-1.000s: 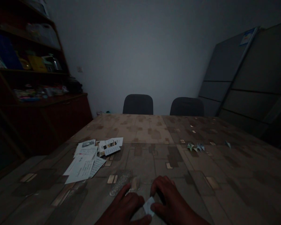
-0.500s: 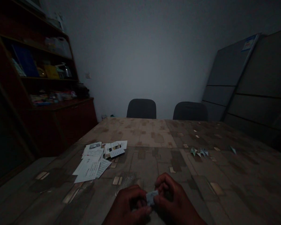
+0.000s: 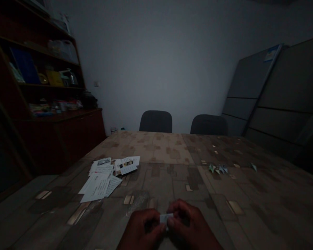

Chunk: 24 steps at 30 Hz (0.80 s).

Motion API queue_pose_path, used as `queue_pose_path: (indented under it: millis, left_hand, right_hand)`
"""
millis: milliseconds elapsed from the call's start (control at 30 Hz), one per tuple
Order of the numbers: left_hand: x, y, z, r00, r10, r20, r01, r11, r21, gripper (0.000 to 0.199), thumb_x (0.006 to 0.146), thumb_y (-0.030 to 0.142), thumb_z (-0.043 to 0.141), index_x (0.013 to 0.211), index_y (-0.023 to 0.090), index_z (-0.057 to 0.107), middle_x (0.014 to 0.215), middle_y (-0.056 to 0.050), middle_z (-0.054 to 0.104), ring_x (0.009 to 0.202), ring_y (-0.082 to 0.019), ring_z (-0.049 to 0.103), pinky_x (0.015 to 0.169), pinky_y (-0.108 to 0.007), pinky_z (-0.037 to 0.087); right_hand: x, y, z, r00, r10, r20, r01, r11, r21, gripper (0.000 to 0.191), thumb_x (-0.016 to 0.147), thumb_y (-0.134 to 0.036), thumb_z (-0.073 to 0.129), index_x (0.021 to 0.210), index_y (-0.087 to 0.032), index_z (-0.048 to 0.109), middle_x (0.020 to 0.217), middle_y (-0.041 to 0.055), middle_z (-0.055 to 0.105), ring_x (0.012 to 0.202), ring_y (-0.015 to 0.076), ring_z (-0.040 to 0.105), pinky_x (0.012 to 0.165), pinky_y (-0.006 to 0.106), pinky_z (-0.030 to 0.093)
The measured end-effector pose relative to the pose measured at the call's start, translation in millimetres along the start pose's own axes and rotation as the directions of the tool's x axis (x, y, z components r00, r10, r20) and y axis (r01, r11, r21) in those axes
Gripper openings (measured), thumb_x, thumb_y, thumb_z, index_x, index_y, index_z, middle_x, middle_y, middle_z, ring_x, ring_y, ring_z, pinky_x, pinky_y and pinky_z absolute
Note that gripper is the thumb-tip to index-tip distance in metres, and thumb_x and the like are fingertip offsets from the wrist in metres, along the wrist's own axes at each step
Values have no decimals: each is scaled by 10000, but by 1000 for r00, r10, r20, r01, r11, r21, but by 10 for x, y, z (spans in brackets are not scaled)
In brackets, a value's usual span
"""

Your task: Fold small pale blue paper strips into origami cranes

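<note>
Close to the table's near side, a small pale piece of paper [image 3: 166, 218] is pinched between my two hands. My left hand [image 3: 143, 227] closes thumb and fingers on its left edge. On the other edge, my right hand [image 3: 189, 222] presses with thumb and curled fingers. The paper looks folded, but its underside and lower part are hidden by my thumbs. Dim light makes its markings hard to read.
Loose printed sheets [image 3: 99, 182] lie in an overlapping pile at the left of the patterned tablecloth [image 3: 156, 187]. Several small folded paper pieces [image 3: 218, 169] stand at the right, with another folded piece [image 3: 254, 166] farther right. Two dark chairs [image 3: 155, 121] stand behind the table.
My hands have drawn closer together around the paper, which now shows as a narrower strip. The whole view has shifted slightly.
</note>
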<state>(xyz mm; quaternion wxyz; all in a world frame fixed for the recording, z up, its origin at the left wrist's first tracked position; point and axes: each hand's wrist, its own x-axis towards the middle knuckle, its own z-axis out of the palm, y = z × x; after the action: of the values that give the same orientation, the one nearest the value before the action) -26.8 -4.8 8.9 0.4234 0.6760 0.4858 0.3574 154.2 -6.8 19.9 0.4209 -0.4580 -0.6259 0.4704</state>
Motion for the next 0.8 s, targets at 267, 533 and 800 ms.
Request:
queue_pose_path:
  millis: [267, 533, 800]
  left_hand:
    - [-25, 31, -47, 1000, 30, 4, -31, 995, 90, 213, 784, 294, 588, 642, 149, 653, 617, 4, 550, 645, -190, 534, 599, -258, 348]
    - [-23, 103, -73, 1000, -5, 26, 8, 993, -114, 248, 750, 369, 584, 626, 156, 612, 626, -12, 557, 652, -196, 519, 610, -277, 370]
    - [-9, -13, -46, 997, -14, 79, 27, 986, -163, 207, 750, 330, 613, 712, 135, 674, 677, -29, 624, 686, -206, 570, 646, -283, 404]
  right_hand:
    - [-33, 9, 12, 998, -62, 9, 62, 995, -83, 287, 851, -426, 546, 710, -176, 545, 627, -18, 494, 609, 155, 460, 561, 252, 330]
    - [-45, 38, -1, 999, -44, -24, 44, 999, -31, 355, 865, -503, 548, 707, -186, 512, 630, -30, 463, 614, 153, 442, 571, 253, 336]
    - [-58, 128, 59, 996, -33, -77, 35, 999, 22, 441, 832, -598, 576, 678, -192, 500, 611, -34, 455, 605, 150, 437, 563, 248, 342]
